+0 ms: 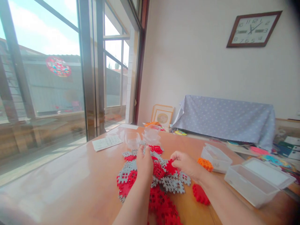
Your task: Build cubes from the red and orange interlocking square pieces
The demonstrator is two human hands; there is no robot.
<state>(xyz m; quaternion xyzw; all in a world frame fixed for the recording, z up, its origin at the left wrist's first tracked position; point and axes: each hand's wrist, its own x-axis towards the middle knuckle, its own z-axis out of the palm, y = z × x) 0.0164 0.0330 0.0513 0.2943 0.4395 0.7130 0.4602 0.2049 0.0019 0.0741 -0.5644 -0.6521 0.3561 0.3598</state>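
Observation:
Red and grey plastic interlocking tiles (160, 200) with notched edges lie in a heap at the table's middle; some have window-like openings. My right hand (184, 161) pinches a red interlocking tile (171, 167) between thumb and fingers, just over the heap's right side. On the heap's left part rests my left hand (144, 161), its thumb and finger stretched forward and apart. What lies under its palm is hidden. Below my right forearm sits a stack of red tiles (200, 193), and beyond it an orange stack (205, 164).
Clear plastic boxes (252, 184) stand at the right, one with its lid open. Transparent containers (132, 140) and a printed sheet (107, 143) lie at the far left of the wooden table (70, 175). Behind, a dotted cloth (225, 118) covers something by the wall.

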